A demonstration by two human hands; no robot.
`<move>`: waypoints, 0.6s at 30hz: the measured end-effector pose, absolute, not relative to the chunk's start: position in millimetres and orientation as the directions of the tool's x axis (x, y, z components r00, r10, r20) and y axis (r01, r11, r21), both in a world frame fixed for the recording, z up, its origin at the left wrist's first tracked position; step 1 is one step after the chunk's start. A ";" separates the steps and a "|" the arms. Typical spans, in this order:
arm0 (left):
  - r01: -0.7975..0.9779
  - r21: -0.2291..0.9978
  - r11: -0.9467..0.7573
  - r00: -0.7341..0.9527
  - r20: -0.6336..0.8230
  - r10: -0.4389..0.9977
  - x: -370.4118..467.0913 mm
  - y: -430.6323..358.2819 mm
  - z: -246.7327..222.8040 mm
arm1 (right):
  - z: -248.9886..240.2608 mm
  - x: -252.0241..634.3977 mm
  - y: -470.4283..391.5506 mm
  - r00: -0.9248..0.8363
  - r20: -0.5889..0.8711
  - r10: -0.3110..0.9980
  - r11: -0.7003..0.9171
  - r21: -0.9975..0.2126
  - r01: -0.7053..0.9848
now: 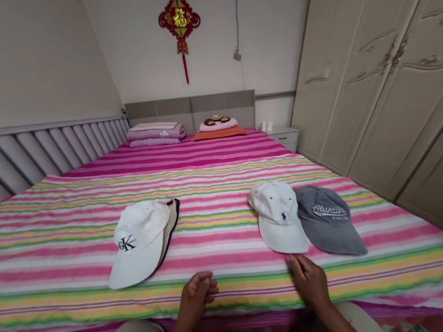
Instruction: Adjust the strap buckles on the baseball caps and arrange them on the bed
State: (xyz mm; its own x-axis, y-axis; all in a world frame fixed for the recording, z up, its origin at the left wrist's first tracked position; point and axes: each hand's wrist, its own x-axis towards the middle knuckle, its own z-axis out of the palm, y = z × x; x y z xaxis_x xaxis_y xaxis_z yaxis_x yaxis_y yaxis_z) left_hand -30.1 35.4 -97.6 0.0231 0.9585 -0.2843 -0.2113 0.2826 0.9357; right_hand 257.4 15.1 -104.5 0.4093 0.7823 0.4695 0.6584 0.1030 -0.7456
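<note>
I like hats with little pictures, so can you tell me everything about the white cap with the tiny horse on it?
The white cotton-looking baseball cap with a small dark blue horse-rider logo lies flat on the striped bedsheet, brim pointing toward the person. Small eyelets dot its rounded crown. Its right edge overlaps the grey cap with white lettering. The right hand rests just below the brim, fingertips about touching it.

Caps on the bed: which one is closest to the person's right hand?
The white cap with the small dark emblem; the right hand nearly touches its brim.

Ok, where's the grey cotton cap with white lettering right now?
The grey cap lies on the striped bed, right side, against the white polo cap, just beyond the right hand.
</note>
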 end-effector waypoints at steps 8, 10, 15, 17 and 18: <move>-0.311 0.888 0.338 0.080 -0.330 0.941 -34.5 34.6 -97.7 | -112.3 253.7 12.5 0.213 0.575 0.790 0.117 -0.483 0.868; -0.393 0.848 0.356 0.096 -0.347 0.933 -41.2 31.5 -95.2 | -110.5 251.9 9.4 0.170 0.562 0.810 0.094 -0.410 0.907; -0.535 0.793 0.293 -0.074 -0.389 0.918 -69.6 23.8 -83.9 | -105.8 243.7 -0.6 0.168 0.371 0.913 -0.014 -0.383 0.924; -0.574 0.791 0.210 -0.217 -0.394 0.893 -86.0 22.7 -78.7 | -108.6 239.6 -5.7 0.145 0.322 0.936 0.002 -0.414 0.910; -0.595 0.788 0.159 -0.295 -0.398 0.868 -94.8 22.7 -76.4 | -111.2 237.4 -8.4 0.119 0.313 0.942 0.027 -0.427 0.904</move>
State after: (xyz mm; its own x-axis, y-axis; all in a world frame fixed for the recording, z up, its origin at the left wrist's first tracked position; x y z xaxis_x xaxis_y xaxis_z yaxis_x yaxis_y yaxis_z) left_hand -94.8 22.7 -76.4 -0.2950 0.8685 -0.3984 -0.5950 0.1593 0.7878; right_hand 237.4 -8.4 -111.2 0.1195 0.9422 0.3130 0.9037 0.0273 -0.4272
